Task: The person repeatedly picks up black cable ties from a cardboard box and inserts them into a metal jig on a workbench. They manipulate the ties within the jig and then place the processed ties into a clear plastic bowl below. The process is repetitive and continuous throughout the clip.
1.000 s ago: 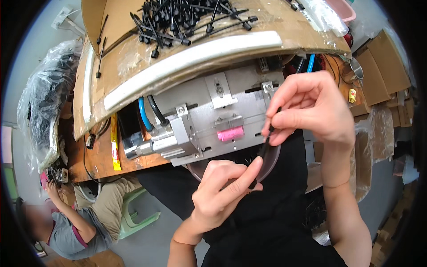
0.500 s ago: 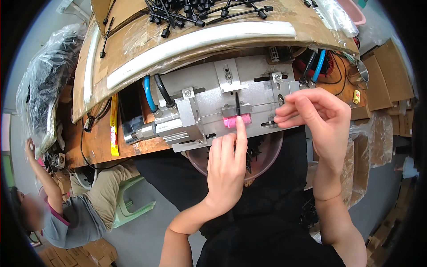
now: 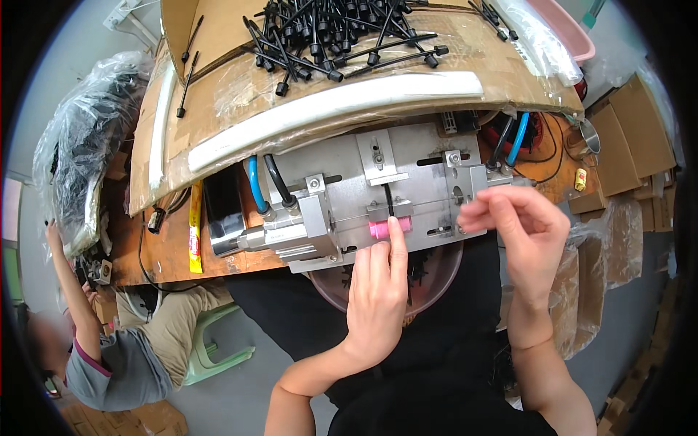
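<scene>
My left hand (image 3: 378,301) reaches up to the metal fixture (image 3: 425,185). Its index finger is stretched out, the tip pressing on the lower end of a slim black rod-like part (image 3: 389,198). That part lies across a small metal block with a pink pad (image 3: 379,229) at its front. The other fingers are bent and hold nothing visible. My right hand (image 3: 534,247) is raised by the fixture's right end, thumb and fingers drawn together; whatever is between them cannot be made out. A metal air cylinder (image 3: 291,236) sits at the fixture's left.
Behind, a cardboard sheet (image 3: 218,134) carries a pile of black stemmed parts (image 3: 320,36). Under the fixture's front edge is a pinkish bowl (image 3: 443,280) with black pieces. Blue and black hoses run at both sides. Another person (image 3: 120,349) works at far left.
The view has shifted, so the bench appears lower. My left index finger stays on the black part. My right hand remains beside the fixture's right end, its fingers drawn slightly closer together.
</scene>
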The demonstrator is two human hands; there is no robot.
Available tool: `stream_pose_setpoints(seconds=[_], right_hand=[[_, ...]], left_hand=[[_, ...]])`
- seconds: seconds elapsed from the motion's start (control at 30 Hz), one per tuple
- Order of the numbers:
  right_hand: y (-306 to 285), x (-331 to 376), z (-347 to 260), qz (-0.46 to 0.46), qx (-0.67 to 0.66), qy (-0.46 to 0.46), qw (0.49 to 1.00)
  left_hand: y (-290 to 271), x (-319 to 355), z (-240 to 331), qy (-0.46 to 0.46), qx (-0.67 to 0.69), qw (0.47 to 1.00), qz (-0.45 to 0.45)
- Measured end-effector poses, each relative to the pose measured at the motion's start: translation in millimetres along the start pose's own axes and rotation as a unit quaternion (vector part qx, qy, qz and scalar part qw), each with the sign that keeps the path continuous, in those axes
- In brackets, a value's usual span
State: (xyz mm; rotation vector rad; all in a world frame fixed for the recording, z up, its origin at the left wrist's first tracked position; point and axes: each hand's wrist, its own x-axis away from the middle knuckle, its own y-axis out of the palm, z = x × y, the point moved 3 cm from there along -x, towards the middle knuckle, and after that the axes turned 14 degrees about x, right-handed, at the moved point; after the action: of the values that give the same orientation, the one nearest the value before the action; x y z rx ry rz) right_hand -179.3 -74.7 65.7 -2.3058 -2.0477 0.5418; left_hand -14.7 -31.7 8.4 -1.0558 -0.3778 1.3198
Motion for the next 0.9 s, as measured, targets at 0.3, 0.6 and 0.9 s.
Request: stream_pose_setpoints(seconds=[0.3, 0.6, 0.9], right_hand=[[32, -139, -46, -0.003, 0.508, -0.465, 0.725], [18, -176, -61, -0.155, 0.342, -0.292, 0.880], [42, -52, -36, -0.381, -0.182, 0.098, 0.901]], left_hand=[[-82, -48, -10, 0.052, 0.101, 0.988, 0.106], [-122, -71, -44, -0.027, 0.279, 0.926, 0.251], [-107, -92, -19, -0.033, 0.674, 0.730, 0.111]])
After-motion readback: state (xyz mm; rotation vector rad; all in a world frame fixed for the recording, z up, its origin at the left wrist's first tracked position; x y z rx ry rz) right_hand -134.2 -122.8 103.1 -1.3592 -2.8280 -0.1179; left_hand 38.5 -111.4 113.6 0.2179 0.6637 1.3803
